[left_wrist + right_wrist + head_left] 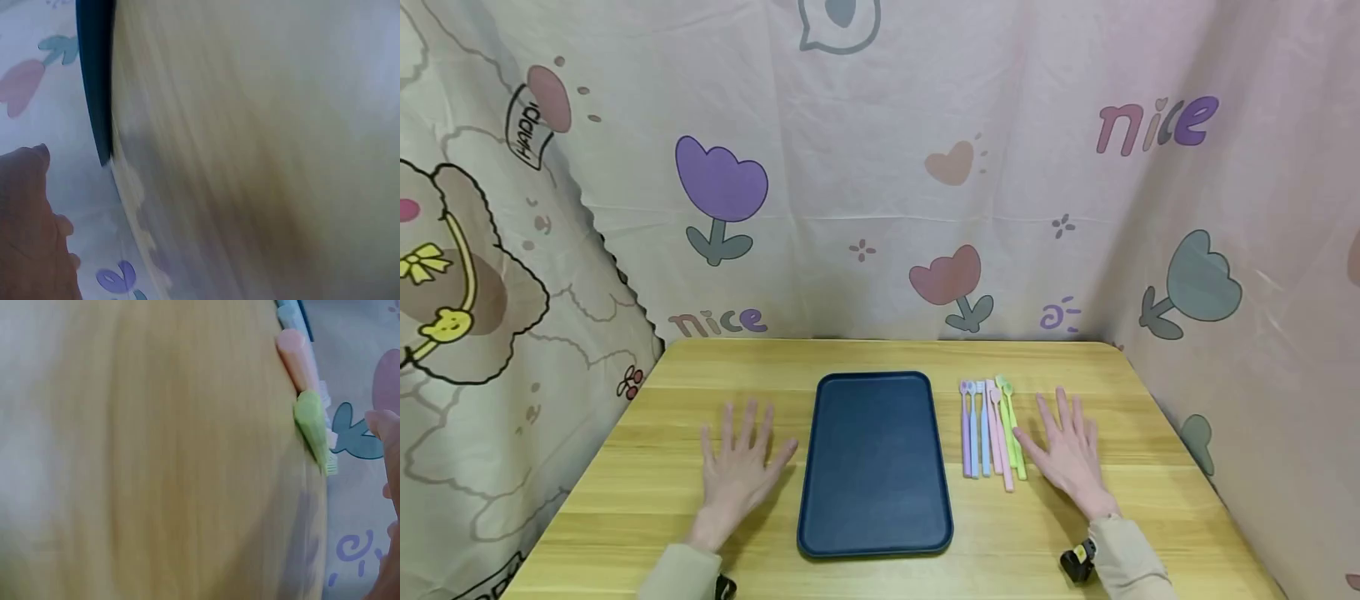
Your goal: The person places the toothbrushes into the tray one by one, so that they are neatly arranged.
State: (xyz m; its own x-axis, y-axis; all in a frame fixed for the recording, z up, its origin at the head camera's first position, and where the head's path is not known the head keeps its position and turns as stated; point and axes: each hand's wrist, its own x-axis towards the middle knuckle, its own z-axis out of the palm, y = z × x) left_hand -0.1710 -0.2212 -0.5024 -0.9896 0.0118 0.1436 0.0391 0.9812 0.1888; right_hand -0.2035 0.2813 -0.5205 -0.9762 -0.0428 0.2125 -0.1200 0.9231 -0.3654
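Observation:
A dark blue rectangular tray (874,467) lies on the wooden table between the two hands. Several toothbrushes (1004,442) in purple, blue, pink and green lie side by side to its right, heads toward the back. My left hand (741,471), its fingers spread, is left of the tray and holds nothing. The right hand (1067,454) is spread out just right of the green toothbrushes, also holding nothing; its thumb tip is close to them. In the right wrist view, the handle ends of a pink toothbrush (295,353) and a green toothbrush (310,415) show.
The wooden table (737,367) backs onto a printed curtain (850,167) with flowers and lettering. More of the curtain hangs along the left and right sides. A small black device (1078,562) is strapped at the right wrist.

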